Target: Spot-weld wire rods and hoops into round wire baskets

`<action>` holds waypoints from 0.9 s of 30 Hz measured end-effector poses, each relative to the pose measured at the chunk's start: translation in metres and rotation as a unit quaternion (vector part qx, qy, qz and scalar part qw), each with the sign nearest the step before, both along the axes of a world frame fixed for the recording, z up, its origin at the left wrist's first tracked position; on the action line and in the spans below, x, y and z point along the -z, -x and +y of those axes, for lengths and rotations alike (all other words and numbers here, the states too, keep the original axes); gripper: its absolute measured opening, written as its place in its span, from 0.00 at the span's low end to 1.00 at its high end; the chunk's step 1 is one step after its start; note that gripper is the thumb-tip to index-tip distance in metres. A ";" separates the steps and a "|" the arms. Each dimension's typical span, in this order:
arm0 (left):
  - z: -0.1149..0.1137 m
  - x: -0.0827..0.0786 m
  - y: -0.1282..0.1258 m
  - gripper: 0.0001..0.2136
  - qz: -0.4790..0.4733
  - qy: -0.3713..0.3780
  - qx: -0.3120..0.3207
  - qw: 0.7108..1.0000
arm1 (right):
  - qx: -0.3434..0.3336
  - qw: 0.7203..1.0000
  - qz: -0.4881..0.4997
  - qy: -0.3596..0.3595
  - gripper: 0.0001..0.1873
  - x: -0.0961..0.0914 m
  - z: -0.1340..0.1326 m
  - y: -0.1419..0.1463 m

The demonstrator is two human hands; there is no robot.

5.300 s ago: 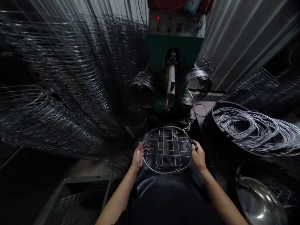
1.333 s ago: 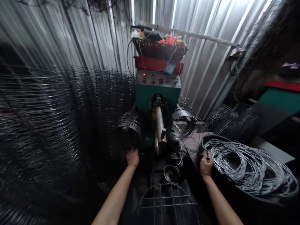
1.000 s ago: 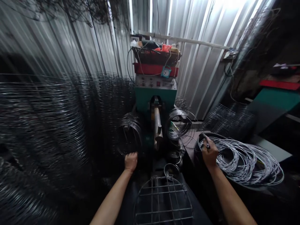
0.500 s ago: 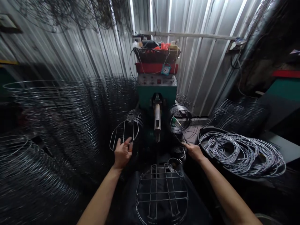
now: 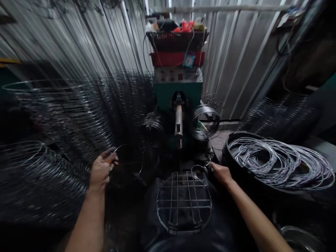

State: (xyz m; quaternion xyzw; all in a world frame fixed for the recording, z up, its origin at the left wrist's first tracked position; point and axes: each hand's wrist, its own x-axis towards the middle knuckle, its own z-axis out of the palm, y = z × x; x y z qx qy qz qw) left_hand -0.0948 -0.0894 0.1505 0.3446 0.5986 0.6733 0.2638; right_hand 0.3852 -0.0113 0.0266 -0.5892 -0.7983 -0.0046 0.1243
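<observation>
My left hand (image 5: 102, 171) is out to the left, its fingers closed on a thin wire hoop (image 5: 131, 164) that fades into the dark background. My right hand (image 5: 222, 174) reaches forward with its fingers extended, holding nothing. Its fingertips are close to a small round metal ring (image 5: 199, 170). A flat oval rack of welded steel wire (image 5: 183, 203) lies on my dark apron (image 5: 154, 196), between my two hands and apart from both.
A green wire-forming machine (image 5: 178, 92) with a protruding metal arm stands ahead, with wire coils (image 5: 205, 122) beside it. Dense stacks of wire rings (image 5: 65, 122) fill the left. To the right, a black tub (image 5: 231, 154) holds loose wire loops. A steel bowl (image 5: 299, 239) sits at the lower right.
My left hand has swung further left and lower with the wire hoop. My right hand has barely moved, and the rack now sits higher in view.
</observation>
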 end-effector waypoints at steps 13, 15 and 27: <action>-0.050 0.118 -0.026 0.31 -0.057 0.246 0.156 0.955 | -0.078 0.965 0.206 -0.142 0.20 -0.168 -0.054 -0.037; -0.048 0.123 -0.032 0.28 -0.052 0.269 0.187 0.943 | -0.113 0.954 0.276 -0.011 0.20 -0.167 -0.042 -0.017; -0.048 0.143 -0.075 0.24 -0.068 0.325 0.302 0.894 | -0.029 0.791 0.431 0.434 0.16 -0.029 0.017 0.081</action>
